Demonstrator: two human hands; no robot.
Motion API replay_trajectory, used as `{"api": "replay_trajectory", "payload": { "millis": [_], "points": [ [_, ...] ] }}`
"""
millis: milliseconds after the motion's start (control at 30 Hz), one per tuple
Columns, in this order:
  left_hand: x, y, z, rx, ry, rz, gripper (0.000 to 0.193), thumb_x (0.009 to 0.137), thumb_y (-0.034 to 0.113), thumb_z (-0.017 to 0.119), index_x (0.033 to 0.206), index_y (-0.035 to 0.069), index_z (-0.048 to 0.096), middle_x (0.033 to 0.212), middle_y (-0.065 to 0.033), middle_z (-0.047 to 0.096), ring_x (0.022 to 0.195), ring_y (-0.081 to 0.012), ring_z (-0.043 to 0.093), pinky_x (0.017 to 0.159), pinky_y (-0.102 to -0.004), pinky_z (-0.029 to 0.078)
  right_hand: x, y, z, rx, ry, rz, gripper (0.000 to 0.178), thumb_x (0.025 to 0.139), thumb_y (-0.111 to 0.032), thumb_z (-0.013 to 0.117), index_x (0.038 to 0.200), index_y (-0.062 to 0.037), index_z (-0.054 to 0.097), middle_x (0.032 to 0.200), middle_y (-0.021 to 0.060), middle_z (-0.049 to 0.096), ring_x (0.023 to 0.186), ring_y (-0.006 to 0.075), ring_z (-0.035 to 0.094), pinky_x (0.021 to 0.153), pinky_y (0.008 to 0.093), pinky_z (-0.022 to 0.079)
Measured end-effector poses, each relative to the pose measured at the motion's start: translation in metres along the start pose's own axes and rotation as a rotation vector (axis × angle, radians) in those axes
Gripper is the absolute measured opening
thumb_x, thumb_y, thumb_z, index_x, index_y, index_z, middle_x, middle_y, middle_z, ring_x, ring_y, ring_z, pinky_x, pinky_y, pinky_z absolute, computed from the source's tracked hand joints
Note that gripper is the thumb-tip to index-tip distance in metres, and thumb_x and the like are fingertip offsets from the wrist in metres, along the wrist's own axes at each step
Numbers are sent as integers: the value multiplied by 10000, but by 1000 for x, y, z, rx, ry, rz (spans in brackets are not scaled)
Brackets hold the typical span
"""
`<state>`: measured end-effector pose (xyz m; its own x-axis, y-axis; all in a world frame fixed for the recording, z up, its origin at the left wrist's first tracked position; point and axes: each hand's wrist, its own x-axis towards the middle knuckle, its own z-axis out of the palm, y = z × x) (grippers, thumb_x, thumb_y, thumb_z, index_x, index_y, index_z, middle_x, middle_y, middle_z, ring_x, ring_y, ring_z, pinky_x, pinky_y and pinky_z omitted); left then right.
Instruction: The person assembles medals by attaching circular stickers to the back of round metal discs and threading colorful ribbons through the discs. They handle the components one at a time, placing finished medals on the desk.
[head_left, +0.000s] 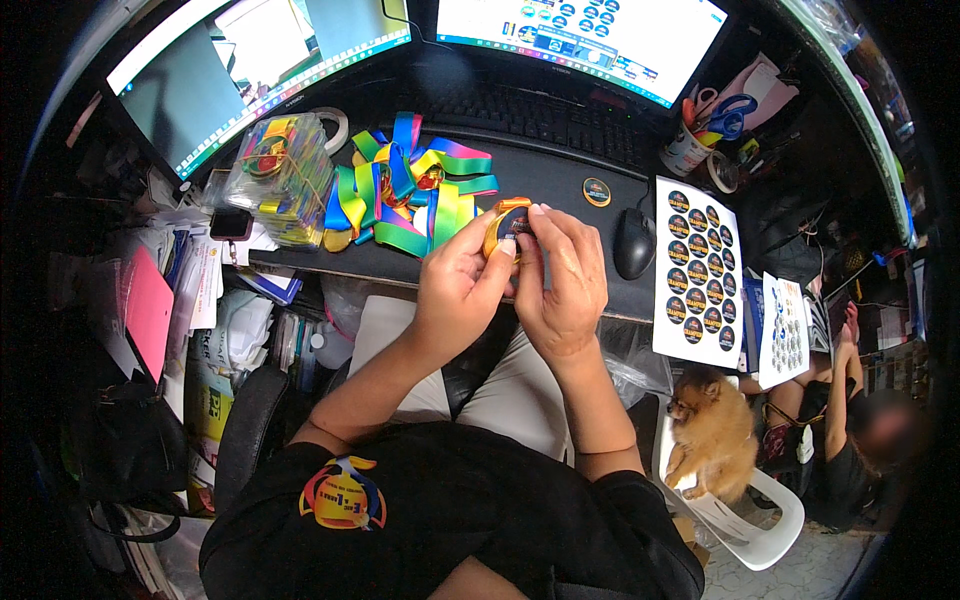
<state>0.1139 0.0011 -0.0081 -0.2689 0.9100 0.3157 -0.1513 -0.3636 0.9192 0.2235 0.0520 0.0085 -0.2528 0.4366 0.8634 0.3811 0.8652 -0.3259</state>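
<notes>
Between my two hands, just over the near edge of the dark desk, is a gold-rimmed medal [513,225] with a round black label on its face. My left hand [460,280] grips its left side, the thumb lying on the face. The fingers of my right hand [566,285] close on its right side and upper edge. A pile of medals with multicoloured ribbons [400,190] lies beyond my left hand. Past my right hand, a black disc with a gold rim [596,191] rests on the desk. A white sheet of round black stickers [690,353] lies at the right.
Clear plastic packs [280,185] are stacked at the left by a phone [231,224]. A mouse [635,244], keyboard [540,132] and cup of scissors [686,152] stand across the desk. A brown dog [718,435] sits on a white chair; another person [845,450] is at far right.
</notes>
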Motion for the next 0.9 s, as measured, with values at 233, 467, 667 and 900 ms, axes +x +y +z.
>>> {"api": "replay_trajectory", "payload": {
  "millis": [233, 467, 667, 900],
  "points": [
    [-3, 7, 0, 39, 1, 17, 342, 949, 24, 493, 1277, -65, 456, 1063, -79, 606, 804, -87, 623, 609, -185, 499, 1, 0, -1, 53, 6, -45, 366, 731, 47, 665, 1095, 27, 625, 1005, 187, 607, 848, 309, 593, 735, 372, 487],
    [-3, 12, -1, 45, -15, 15, 339, 950, 32, 493, 1273, -64, 461, 1072, -83, 607, 813, -92, 628, 602, -187, 502, 3, -1, -5, 57, 14, -61, 343, 695, 65, 678, 1032, 21, 633, 1008, 175, 617, 851, 306, 599, 747, 375, 485],
    [2, 15, -8, -7, -49, -26, 359, 952, 45, 497, 1292, -60, 448, 1097, -94, 607, 845, -103, 634, 609, -197, 523, 3, 5, -4, 131, -2, -170, 330, 654, 89, 668, 961, -7, 593, 1012, 154, 628, 871, 309, 601, 760, 381, 484],
    [10, 8, -21, -14, -145, -112, 411, 963, 119, 525, 1331, -37, 430, 1069, -97, 621, 893, -125, 640, 663, -214, 542, 1, 9, -9, 262, -141, -28, 325, 675, 98, 648, 968, -11, 561, 934, 130, 618, 809, 298, 590, 704, 373, 484]
  ]
}}
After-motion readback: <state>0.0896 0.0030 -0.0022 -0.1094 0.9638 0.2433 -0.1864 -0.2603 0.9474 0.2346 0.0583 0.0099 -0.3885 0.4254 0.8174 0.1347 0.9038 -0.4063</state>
